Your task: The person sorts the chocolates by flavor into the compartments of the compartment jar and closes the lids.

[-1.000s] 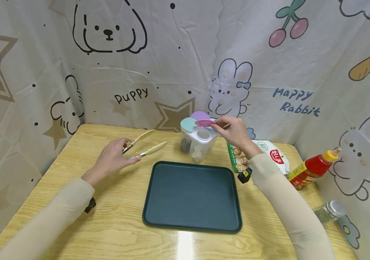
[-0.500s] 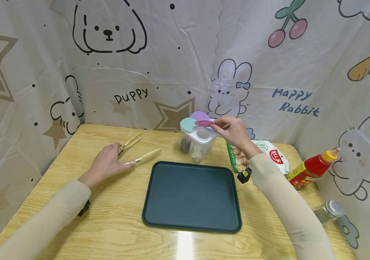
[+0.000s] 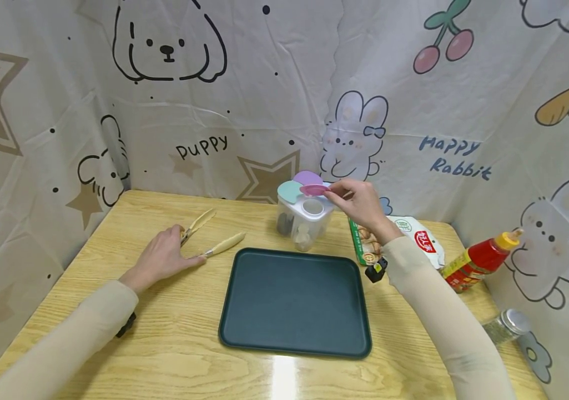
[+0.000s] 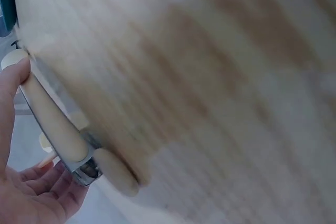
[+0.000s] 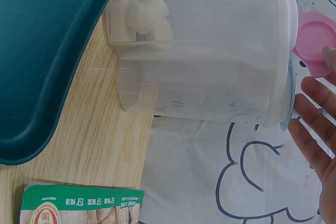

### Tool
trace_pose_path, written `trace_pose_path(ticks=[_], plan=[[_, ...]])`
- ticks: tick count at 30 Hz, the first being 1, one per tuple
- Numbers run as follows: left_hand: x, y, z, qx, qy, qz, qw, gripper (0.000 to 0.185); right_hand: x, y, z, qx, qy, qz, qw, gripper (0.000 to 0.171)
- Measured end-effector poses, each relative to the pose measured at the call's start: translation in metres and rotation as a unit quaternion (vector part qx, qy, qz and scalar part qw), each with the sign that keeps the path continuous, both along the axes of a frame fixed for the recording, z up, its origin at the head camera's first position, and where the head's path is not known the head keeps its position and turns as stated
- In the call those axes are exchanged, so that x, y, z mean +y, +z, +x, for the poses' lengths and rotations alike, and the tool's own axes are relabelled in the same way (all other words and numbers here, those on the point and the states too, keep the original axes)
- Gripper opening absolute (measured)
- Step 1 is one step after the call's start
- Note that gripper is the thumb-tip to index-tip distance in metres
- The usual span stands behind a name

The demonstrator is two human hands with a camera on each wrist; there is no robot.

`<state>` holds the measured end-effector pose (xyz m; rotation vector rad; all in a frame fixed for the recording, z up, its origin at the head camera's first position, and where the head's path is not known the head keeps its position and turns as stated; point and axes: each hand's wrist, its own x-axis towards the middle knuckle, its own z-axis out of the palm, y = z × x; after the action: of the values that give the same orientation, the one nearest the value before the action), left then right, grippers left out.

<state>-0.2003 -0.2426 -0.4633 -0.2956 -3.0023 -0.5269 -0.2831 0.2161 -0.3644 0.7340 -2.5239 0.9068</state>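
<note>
Cream-tipped metal tongs lie on the wooden table, their arms spread towards the far right. My left hand rests low on the table over their hinge end. In the left wrist view the tongs sit between the thumb and fingers of that hand. At the back stands a clear compartmented container with pastel flap lids. My right hand pinches its raised pink lid. The right wrist view shows the container, the pink lid and my right hand beside it.
A dark green tray lies at the table's middle, just in front of the container. On the right are a food packet, a red sauce bottle and a glass jar. Printed cloth walls close in three sides.
My left hand has lowered the tongs from above the table down onto it and drawn back slightly. The right hand has stayed on the pink lid.
</note>
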Motion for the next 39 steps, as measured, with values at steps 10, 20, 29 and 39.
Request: trace_pose_path(ticks=[10,20,29,39], plan=[[-0.001,-0.001,0.001,-0.005,0.004,-0.002,1.0,0.1,-0.001,0.001,0.0,0.012,0.0,0.0,1.0,0.018],[0.013,0.033,-0.007,0.034,-0.02,0.007,0.9992,0.109,-0.002,0.002,0.0,0.019,0.005,0.004,1.0,0.017],[0.058,0.075,-0.029,0.08,-0.072,0.051,0.9928,0.094,0.0,0.001,0.001,0.015,0.001,0.006,1.0,0.017],[0.128,0.09,-0.05,0.157,-0.185,0.15,0.9585,0.056,0.001,0.0,0.001,0.012,0.004,0.006,1.0,0.017]])
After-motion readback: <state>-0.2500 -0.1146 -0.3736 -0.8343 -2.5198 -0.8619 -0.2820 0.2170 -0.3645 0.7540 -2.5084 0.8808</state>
